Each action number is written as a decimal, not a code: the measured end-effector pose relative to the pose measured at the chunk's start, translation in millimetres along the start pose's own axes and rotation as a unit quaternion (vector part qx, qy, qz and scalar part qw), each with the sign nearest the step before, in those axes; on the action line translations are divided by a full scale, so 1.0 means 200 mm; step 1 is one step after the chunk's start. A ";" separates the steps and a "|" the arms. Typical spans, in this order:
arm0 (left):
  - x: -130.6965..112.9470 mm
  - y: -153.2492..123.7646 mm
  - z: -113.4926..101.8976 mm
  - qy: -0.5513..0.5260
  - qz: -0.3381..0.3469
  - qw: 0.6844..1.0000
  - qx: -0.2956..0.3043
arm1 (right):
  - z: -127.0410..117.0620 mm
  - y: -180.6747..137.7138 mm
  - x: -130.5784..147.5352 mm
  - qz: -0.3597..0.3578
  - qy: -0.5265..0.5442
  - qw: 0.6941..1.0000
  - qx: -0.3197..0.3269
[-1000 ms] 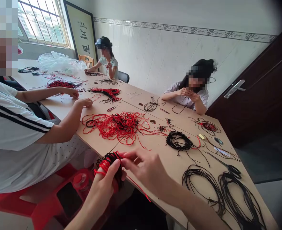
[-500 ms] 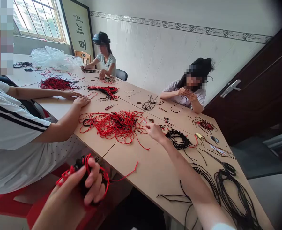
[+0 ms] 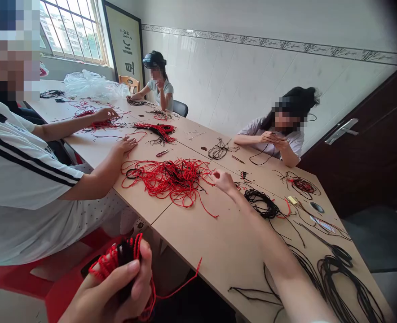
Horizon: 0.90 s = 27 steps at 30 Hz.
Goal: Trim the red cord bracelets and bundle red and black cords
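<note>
My left hand [image 3: 117, 285] is low at the bottom of the view, shut around a wound bundle of red and black cord [image 3: 126, 253]. A loose red cord end [image 3: 181, 287] trails from the bundle to the right. My right hand [image 3: 223, 181] reaches over the wooden table [image 3: 198, 242], its fingertips at the right edge of a large red cord tangle [image 3: 171, 181]. It seems to hold nothing. The tangle has some black cord in its middle. Beyond my right hand lies a black cord coil [image 3: 262, 203].
A co-worker in a striped-sleeve white shirt [image 3: 23, 179] sits at the left, hands on the table. Others sit across and at the far end. More cord heaps, black-handled scissors [image 3: 340, 254] and a plastic bag [image 3: 94, 85] lie on the table. Red stools stand below left.
My right hand has left the bundle and moved out to the red tangle. My left hand has dropped lower with the bundle, and the view has shifted slightly.
</note>
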State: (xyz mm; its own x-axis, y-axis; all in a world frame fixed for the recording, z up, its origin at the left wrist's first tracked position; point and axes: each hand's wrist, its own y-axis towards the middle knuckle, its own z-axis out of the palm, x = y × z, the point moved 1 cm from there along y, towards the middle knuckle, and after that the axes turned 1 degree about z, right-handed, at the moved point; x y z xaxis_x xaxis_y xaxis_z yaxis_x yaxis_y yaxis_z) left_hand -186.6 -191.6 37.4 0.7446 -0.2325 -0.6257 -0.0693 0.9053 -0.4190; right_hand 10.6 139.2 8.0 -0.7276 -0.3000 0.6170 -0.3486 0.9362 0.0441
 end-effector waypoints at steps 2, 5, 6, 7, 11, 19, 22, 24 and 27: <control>-0.02 0.07 0.08 0.016 0.028 0.999 0.012 | -0.11 -0.07 0.10 -0.027 0.069 0.997 0.009; -0.04 0.20 0.18 0.039 0.107 0.993 0.011 | -0.26 -0.24 0.28 -0.070 0.162 0.984 0.035; -0.04 0.24 0.21 0.041 0.128 0.991 0.016 | -0.29 -0.30 0.35 -0.081 0.184 0.979 0.044; -0.04 0.28 0.23 0.040 0.149 0.988 0.021 | -0.32 -0.36 0.41 -0.091 0.205 0.973 0.054; -0.08 0.35 0.29 0.030 0.226 0.973 0.042 | -0.36 -0.56 0.58 -0.118 0.358 0.911 0.168; 0.02 0.37 0.27 -0.009 0.218 0.975 0.039 | -0.36 -0.67 0.68 -0.026 0.575 0.781 0.241; 0.17 0.39 0.26 -0.054 0.194 0.979 0.021 | -0.39 -0.66 0.71 0.001 0.613 0.760 0.216; 0.27 0.39 0.26 -0.066 0.159 0.985 0.019 | -0.40 -0.66 0.73 0.032 0.635 0.746 0.196; 0.36 0.38 0.28 -0.080 0.125 0.989 0.022 | -0.40 -0.66 0.75 0.062 0.667 0.723 0.173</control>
State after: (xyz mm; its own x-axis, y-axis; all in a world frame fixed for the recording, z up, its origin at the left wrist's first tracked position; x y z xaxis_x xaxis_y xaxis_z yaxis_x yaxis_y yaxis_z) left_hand -100.3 -119.7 -2.1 0.8032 0.0571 -0.5929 -0.2389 0.9427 -0.2328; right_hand -5.0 -15.0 158.4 0.3695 0.4409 0.8180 -0.6234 0.7704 -0.1336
